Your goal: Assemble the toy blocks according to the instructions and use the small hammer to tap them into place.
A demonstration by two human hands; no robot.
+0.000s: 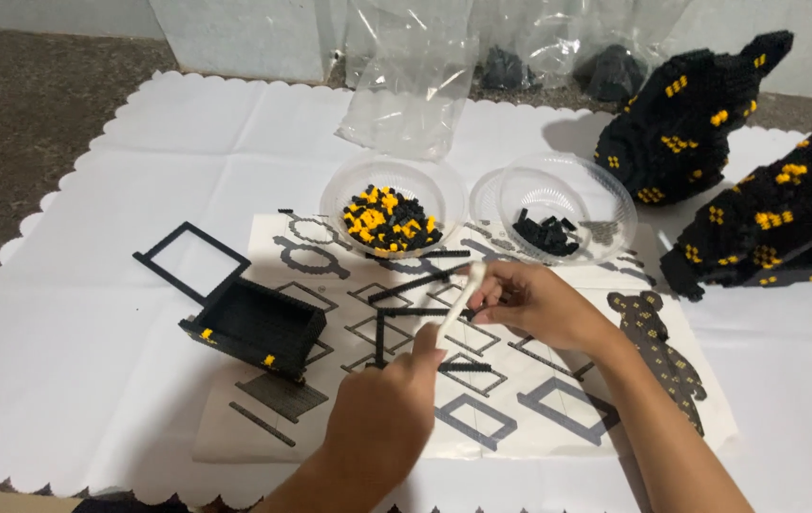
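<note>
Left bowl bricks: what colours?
Black and yellow bricks mixed in the clear left bowl; only the head view shows it.

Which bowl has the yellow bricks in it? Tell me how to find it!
Look at the white cloth, at the top edge of the printed instruction sheet. Two clear plastic bowls sit there; pick the left bowl. It mixes yellow and black bricks; the right bowl holds only black.

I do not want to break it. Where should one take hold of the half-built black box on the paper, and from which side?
Probably by the two long outer walls of the black box, fingers coming down from above. It lies tilted with its open side up, and the thin open frame at its far left looks too fragile to grip.
</note>
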